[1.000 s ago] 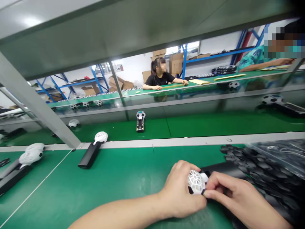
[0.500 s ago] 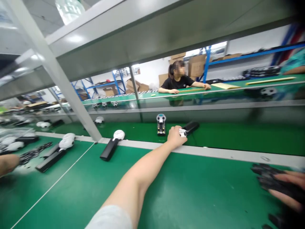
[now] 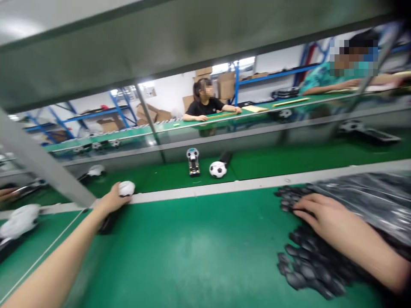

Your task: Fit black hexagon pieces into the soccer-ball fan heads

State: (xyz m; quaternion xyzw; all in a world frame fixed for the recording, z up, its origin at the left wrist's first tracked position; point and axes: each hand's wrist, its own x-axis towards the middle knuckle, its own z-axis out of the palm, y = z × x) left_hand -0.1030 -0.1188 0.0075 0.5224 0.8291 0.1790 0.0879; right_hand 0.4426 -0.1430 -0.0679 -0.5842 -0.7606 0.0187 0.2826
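My left hand [image 3: 112,200] reaches far out and is closed round the white ball-shaped head [image 3: 127,188] of a device. Its black handle [image 3: 108,223] lies under my wrist at the far edge of the green worktop. On the right, my right hand [image 3: 324,216] has its fingers pinched together at a heap of small, dark, rounded parts [image 3: 308,265]. Its fingertips are on one small black part [image 3: 287,199]; my fingers partly hide it. A clear plastic bag [image 3: 369,196] with dark contents lies beyond that hand.
Beyond a metal strip [image 3: 208,188], a green belt carries a football-headed device [image 3: 218,169] and an upright one with exposed insides [image 3: 193,162]. More devices [image 3: 21,220] lie left. A slanting post [image 3: 48,158] and overhead shelf [image 3: 144,64] frame the view. Two people sit across.
My left hand has left the football-headed device on the belt and moved left to the white-headed one on the worktop. The view has swung right. My right hand has closed at the black parts.
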